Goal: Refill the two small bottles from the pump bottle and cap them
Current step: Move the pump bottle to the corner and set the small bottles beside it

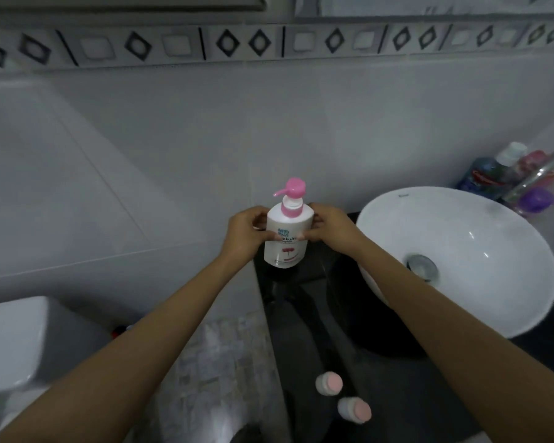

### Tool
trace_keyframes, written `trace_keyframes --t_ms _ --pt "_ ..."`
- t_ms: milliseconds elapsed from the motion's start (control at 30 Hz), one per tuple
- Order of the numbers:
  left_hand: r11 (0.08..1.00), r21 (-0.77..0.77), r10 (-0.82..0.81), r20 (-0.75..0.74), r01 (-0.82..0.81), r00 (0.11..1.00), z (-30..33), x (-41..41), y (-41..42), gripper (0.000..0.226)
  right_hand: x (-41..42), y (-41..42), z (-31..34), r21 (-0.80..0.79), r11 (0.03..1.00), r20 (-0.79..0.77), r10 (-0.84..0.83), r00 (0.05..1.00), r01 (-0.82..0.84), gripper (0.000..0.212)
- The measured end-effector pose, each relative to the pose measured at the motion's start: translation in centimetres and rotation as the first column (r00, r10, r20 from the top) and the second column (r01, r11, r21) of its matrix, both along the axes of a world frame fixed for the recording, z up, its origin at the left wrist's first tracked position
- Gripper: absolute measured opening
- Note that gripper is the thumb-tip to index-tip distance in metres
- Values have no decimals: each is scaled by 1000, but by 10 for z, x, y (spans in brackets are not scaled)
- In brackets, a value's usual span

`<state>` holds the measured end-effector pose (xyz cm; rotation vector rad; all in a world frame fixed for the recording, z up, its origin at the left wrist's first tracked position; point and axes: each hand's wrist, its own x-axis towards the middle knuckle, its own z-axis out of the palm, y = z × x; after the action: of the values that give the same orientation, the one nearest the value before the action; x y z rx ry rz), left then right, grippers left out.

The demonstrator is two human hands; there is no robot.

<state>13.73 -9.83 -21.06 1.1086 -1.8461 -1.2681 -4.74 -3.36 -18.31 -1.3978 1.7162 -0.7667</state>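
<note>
A white pump bottle (pixel 285 238) with a pink pump head stands upright at the far end of the black counter (pixel 304 314). My left hand (pixel 245 233) grips its left side and my right hand (pixel 328 228) grips its right side, fingers curled onto the label. Two small bottles with pink caps stand close to me on the counter: one (pixel 329 383) farther away, the other (pixel 355 409) nearer and slightly right. Both small bottles are capped and apart from my hands.
A white basin (pixel 461 260) with a metal drain fills the right of the counter. Behind it stand a blue bottle (pixel 483 175), a purple item (pixel 536 199) and a chrome tap (pixel 538 174). A white toilet tank (pixel 13 337) is at lower left, over tiled floor.
</note>
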Motion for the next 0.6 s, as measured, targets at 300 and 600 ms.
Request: trace_keyframes --t_ms 300,600 --pt "993 -15 117 48 -117 992 -11 -9 -43 37 -6 -59 -12 51 998 34 21 999 -23 50" --pt "985 13 174 38 -174 984 -19 -16 -51 39 -7 -73 -17 67 998 17 -19 1000 18 46"
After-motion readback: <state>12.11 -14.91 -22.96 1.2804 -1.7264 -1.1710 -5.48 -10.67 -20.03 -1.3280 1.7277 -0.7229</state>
